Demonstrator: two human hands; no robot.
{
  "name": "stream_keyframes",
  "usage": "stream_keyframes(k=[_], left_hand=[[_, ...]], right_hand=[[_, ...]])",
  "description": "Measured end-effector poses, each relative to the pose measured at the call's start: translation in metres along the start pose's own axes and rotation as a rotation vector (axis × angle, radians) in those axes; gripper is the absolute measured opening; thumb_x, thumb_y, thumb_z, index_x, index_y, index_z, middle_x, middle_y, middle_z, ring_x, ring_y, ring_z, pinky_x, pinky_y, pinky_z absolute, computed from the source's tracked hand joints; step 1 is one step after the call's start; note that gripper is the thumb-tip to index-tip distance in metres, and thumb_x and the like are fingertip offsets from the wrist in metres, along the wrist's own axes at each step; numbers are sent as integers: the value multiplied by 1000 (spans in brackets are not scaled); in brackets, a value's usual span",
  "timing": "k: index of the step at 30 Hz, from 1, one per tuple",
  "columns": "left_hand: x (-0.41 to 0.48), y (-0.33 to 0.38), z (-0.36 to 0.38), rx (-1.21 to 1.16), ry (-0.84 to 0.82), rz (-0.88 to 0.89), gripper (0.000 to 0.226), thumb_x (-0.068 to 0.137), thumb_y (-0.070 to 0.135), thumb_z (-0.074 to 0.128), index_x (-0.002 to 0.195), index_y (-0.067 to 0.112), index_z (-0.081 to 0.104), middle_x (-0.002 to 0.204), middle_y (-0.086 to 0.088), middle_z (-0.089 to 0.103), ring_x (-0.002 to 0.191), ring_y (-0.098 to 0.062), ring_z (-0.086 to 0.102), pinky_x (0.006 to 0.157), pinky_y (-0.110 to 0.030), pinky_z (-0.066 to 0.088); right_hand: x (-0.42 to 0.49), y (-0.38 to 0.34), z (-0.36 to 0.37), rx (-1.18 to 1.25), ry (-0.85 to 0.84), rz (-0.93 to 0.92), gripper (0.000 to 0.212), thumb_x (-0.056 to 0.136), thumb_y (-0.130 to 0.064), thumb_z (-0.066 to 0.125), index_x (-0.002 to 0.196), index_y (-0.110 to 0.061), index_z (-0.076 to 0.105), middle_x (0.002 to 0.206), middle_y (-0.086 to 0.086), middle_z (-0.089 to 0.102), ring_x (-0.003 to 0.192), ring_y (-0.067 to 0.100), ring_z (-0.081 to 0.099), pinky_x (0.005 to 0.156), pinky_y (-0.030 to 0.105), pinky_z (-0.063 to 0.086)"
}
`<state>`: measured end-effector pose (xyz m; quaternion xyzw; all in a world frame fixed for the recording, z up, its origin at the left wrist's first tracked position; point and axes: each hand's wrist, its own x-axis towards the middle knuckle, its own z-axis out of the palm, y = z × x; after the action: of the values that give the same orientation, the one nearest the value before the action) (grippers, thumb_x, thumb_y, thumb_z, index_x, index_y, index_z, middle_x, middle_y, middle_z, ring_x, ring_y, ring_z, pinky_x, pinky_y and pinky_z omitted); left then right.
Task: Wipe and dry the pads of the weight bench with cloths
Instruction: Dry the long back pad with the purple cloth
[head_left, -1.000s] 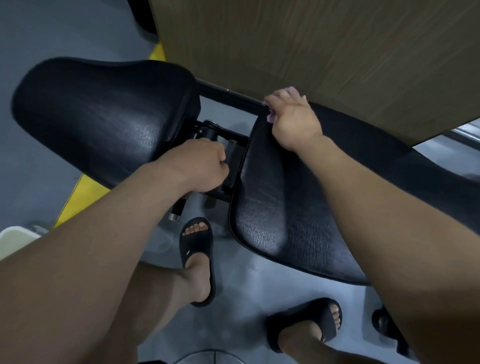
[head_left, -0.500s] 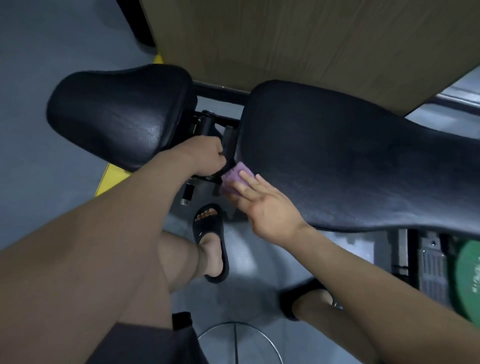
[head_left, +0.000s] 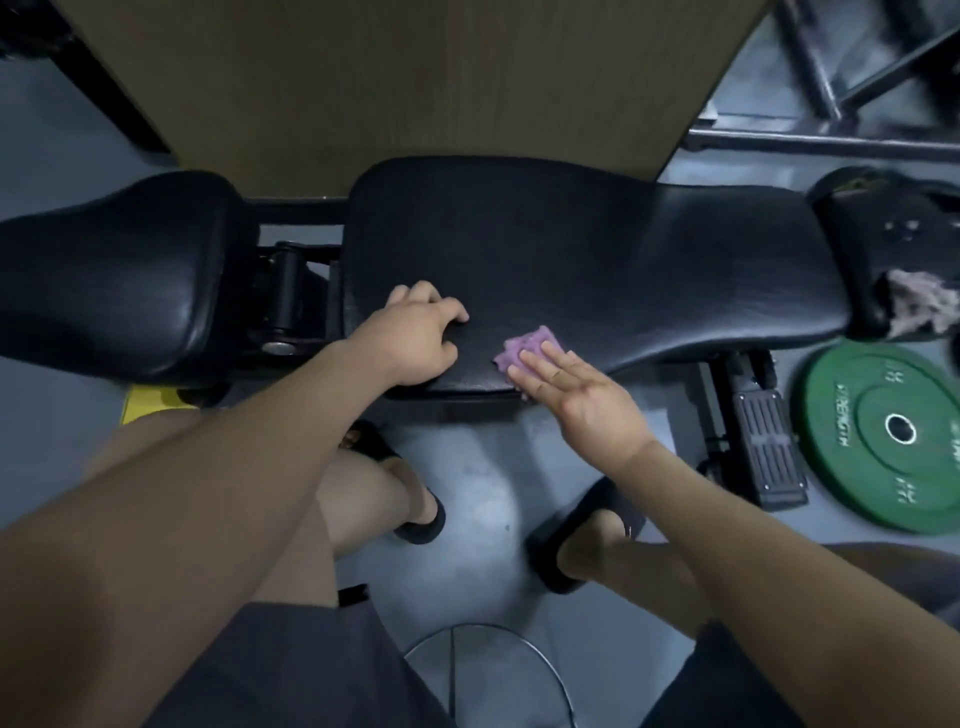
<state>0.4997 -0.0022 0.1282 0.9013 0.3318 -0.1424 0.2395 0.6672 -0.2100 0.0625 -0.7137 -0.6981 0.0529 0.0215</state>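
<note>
- The right hand (head_left: 576, 400) lay flat, its fingers (head_left: 540, 371) straight, pressing the purple cloth (head_left: 524, 347) onto the near edge of the long pad (head_left: 597, 249).
- The left hand (head_left: 415, 335) rested on the same pad just left of the cloth, fingers curled under and holding nothing.
- The pad's long axis ran left to right, and most of its surface stretched rightward from the cloth.
- The right hand looked best placed to sweep along that axis.
- The seat pad (head_left: 114, 270) sat left, across a gap.
</note>
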Motion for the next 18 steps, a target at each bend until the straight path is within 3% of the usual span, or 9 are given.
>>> stream_keyframes(k=[3,7,10,13,18], left_hand=[[9,26,-1,56,-35,45,48,96,29,54,143,36,50,143,1,39,132,-26,32,110,-46,41],[26,73,-6,109,-66,112,49,96,29,52,145,36,50,146,1,39,134,-25,33,111,-46,41],[38,108,-3,145,-89,145,47,97,31,51,144,35,50,145,1,41,134,-24,34,110,-45,42],[52,141,2,208,-124,153,45,98,34,51,143,34,51,144,1,41,133,-25,35,109,-46,43],[81,203,7,260,-143,182,44,98,36,49,142,33,52,145,2,41,135,-24,34,108,-44,43]], right_hand=[[-18,22,-6,14,-26,172,71,84,-4,24,146,-18,54,150,8,52,142,32,46,119,42,33],[-38,77,-23,59,-80,482,82,85,13,41,159,-21,29,166,2,29,155,24,19,123,24,13],[-46,130,-34,22,-101,568,75,92,5,45,160,-21,25,164,2,30,153,25,21,119,31,25],[-55,166,-34,32,-154,589,64,101,-8,47,160,-20,25,164,4,29,153,26,21,118,34,25],[-83,232,-34,-23,-231,633,65,103,-15,46,161,-21,19,167,4,21,153,26,20,118,37,26]])
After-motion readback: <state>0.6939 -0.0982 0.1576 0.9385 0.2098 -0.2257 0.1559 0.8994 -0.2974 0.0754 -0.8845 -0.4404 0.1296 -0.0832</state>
